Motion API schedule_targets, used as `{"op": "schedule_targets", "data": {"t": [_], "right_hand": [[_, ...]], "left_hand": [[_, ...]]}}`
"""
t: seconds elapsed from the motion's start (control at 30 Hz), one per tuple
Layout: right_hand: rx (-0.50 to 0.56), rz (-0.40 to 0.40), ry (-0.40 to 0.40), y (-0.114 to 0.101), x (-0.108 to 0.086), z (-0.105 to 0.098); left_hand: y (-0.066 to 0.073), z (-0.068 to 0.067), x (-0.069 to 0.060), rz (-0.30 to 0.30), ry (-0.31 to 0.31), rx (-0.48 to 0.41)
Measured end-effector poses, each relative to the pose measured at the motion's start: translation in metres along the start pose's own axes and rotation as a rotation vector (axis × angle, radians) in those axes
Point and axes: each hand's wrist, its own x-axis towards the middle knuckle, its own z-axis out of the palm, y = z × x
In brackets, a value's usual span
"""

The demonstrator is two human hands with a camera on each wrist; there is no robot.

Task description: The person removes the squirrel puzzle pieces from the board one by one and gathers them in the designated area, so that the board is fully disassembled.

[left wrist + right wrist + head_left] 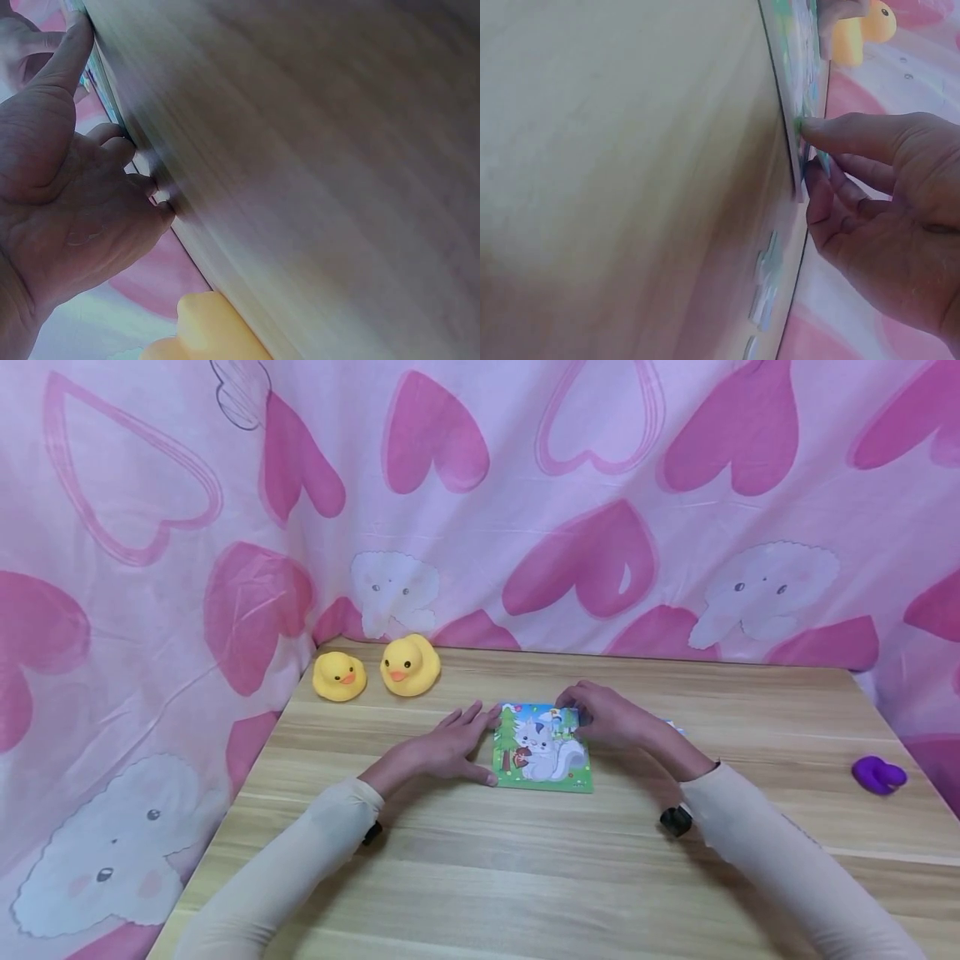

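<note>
A square picture board with a white squirrel, a tree and green grass lies flat on the table. My left hand rests along its left side, fingers spread, the thumb touching the lower left edge. At the upper right corner my right hand has its thumb and fingers curled together. In the right wrist view this hand pinches a small puzzle piece at the board's edge; the fingers partly hide it. The left wrist view shows my left hand with fingertips down on the tabletop.
Two yellow ducks stand at the back left of the wooden table. A purple toy lies at the far right. Several loose flat pieces lie beyond my right forearm. A pink heart-patterned curtain hangs behind.
</note>
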Motion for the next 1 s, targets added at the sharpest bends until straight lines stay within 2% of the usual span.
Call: {"op": "schedule_targets", "data": {"t": [0.17,0.37,0.53,0.7,0.87,1.0], "right_hand": [[0.076,0.005,0.024,0.009,-0.005,-0.006],[0.146,0.028,0.064,0.040,-0.037,-0.030],[0.105,0.062,0.082,0.070,-0.072,-0.049],[0.046,0.087,0.124,0.102,-0.104,-0.060],[0.007,0.108,0.143,0.127,-0.124,-0.064],[0.007,0.129,0.129,0.138,-0.133,-0.065]], "left_hand": [[0.000,0.000,-0.001,-0.013,-0.005,0.002],[0.000,0.000,0.000,-0.018,-0.012,-0.011],[0.000,-0.001,0.001,-0.023,-0.018,-0.015],[0.000,-0.001,0.001,-0.024,-0.020,-0.008],[-0.001,0.000,0.001,-0.027,-0.016,-0.006],[0.000,-0.001,0.001,-0.021,-0.017,-0.011]]}}
